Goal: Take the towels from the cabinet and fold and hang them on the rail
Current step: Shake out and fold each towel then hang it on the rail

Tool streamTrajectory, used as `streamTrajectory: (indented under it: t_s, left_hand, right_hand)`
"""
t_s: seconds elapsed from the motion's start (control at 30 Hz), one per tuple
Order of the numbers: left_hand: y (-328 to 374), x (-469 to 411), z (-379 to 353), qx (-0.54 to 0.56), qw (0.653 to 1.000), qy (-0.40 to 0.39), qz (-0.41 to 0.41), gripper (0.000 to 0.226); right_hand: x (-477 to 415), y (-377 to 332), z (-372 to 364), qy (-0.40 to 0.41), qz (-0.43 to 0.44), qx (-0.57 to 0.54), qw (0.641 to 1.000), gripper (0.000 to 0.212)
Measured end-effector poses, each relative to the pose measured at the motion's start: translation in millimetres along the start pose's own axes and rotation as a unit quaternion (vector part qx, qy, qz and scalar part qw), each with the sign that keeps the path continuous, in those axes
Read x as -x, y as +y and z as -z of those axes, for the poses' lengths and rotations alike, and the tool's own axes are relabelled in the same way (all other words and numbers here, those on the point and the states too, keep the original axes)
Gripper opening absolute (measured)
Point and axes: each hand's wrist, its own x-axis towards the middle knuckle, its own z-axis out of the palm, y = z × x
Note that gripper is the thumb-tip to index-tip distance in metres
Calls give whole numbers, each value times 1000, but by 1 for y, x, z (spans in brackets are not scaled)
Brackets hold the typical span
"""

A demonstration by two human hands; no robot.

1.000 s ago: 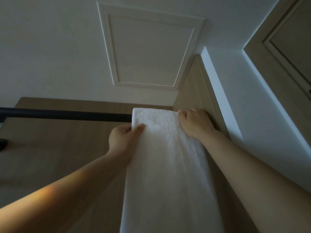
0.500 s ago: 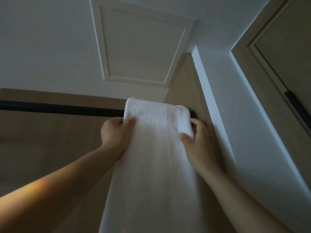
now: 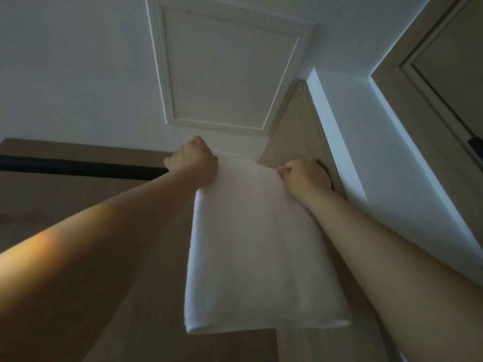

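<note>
The dark rail [image 3: 78,167] runs in from the left edge of the view and passes out of sight behind the left grip [image 3: 192,163]. Its remaining length is hidden by the white towel [image 3: 261,257] and the right grip [image 3: 304,176]. Only a dark sliver shows past the right knuckles, so where the rail meets the wooden side panel [image 3: 295,126] is hard to make out.

The towel is held up at rail height, its top edge stretched between the two hands and its folded lower edge hanging free below. Whether that top edge already lies over the rail cannot be told, because the cloth and both hands cover the spot.

The left grip is a bare hand with fingers curled tightly round the towel's upper left corner. The right grip pinches the upper right corner with bent fingers. Both forearms are cut off by the lower edge of the view, and the light is dim.

Above is a white ceiling with a framed hatch panel [image 3: 227,69]. At the right stands a wood-toned door [image 3: 444,87] with a dark handle [image 3: 474,146], partly cut off by the right edge.
</note>
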Motion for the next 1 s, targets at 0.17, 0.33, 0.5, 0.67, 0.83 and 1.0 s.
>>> streamTrajectory:
  t_s: [0.17, 0.33, 0.5, 0.67, 0.83, 1.0]
  left_hand:
    - [-12, 5, -4, -60, 998, -31, 0, 47]
    - [-28, 25, 0, 0, 998, 12, -54, 56]
    - [-41, 74, 3, 212, 961, 146, -105, 44]
    - [-40, 88, 1, 362, 918, -153, 49, 44]
    - [-37, 89, -4, 415, 899, -125, 67, 26]
    - [-37, 89, -6, 407, 905, -104, 62, 23]
  right_hand:
    - [2, 2, -6, -69, 11, 0, 998, 56]
    - [7, 5, -10, -66, 0, -31, 997, 53]
    - [12, 9, -7, -62, 12, -36, 997, 48]
    - [14, 7, -3, -76, 7, -23, 997, 37]
    - [26, 2, 5, -69, -24, -57, 996, 46]
    - [74, 11, 1, 20, -65, -180, 981, 52]
